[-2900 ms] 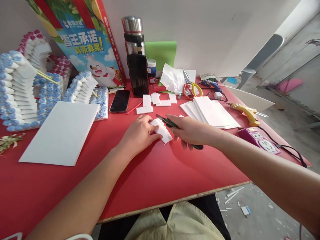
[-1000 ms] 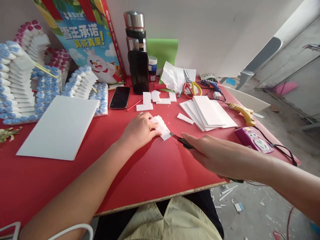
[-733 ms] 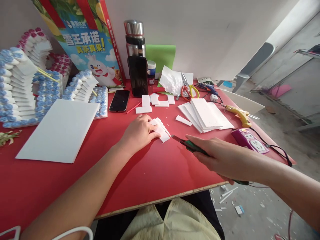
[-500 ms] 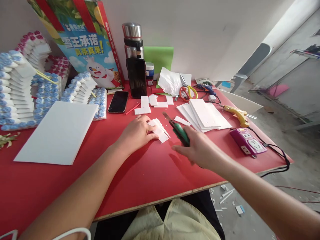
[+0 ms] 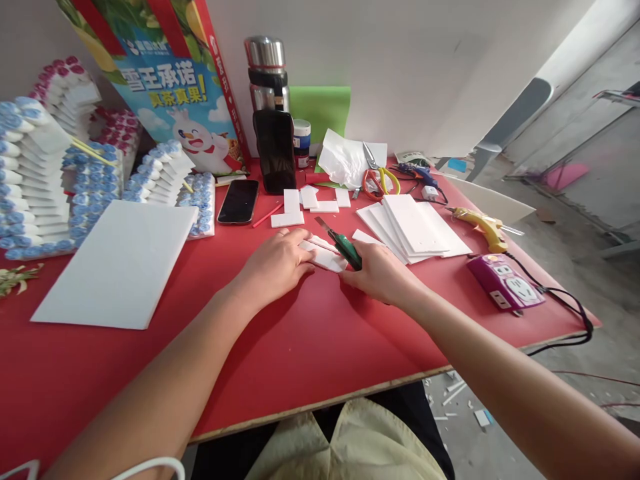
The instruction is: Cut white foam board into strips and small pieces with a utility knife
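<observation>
My left hand (image 5: pixel 286 261) is closed on the left end of a small white foam board piece (image 5: pixel 327 259), which lies on the red table (image 5: pixel 300 360). A green utility knife (image 5: pixel 346 249) is gripped in my right hand (image 5: pixel 375 272), its blade pointing up and to the left over the piece. The fingertips of my right hand are at the piece's right end. A narrow white strip (image 5: pixel 366 237) lies just behind that hand. Several small white rectangles (image 5: pixel 287 219) lie beyond my left hand.
White boards (image 5: pixel 413 227) are stacked at right, near scissors (image 5: pixel 373 167), a yellow glue gun (image 5: pixel 483 223) and a purple power socket (image 5: pixel 505 283). A large white sheet (image 5: pixel 115 267) lies left. Behind stand a phone (image 5: pixel 275 150), a steel flask (image 5: pixel 265 57) and blue-and-white models (image 5: pixel 35 173).
My right hand has moved left with the knife, up to the foam piece. The piece has turned to lie more crosswise between both hands.
</observation>
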A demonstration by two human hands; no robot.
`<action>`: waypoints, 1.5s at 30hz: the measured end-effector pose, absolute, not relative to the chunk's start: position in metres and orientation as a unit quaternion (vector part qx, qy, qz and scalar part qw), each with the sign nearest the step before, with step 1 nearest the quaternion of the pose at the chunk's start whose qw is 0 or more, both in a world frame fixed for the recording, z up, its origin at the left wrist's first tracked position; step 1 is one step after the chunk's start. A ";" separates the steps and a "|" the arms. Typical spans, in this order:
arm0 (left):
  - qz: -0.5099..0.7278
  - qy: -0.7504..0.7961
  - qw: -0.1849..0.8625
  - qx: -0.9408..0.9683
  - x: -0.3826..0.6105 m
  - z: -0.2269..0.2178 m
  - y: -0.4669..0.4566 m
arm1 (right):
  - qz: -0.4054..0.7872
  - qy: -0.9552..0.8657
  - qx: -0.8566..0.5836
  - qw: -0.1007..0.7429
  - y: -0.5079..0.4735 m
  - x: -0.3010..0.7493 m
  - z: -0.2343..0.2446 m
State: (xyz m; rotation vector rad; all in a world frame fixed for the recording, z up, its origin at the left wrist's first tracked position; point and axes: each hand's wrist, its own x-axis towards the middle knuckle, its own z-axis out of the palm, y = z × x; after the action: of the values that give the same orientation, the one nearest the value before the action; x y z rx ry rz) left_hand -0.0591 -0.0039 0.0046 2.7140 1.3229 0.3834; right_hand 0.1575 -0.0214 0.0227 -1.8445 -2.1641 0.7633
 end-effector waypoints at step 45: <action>0.205 0.423 0.006 0.882 -0.039 -0.010 -0.010 | 0.236 -0.778 -0.570 -0.122 -0.003 0.158 0.080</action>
State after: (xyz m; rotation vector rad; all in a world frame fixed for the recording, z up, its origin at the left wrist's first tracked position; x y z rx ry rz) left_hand -0.0395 -0.0098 -0.0097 2.7613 1.3242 0.6419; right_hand 0.1580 -0.0031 0.0797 -1.9450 -2.6526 0.8044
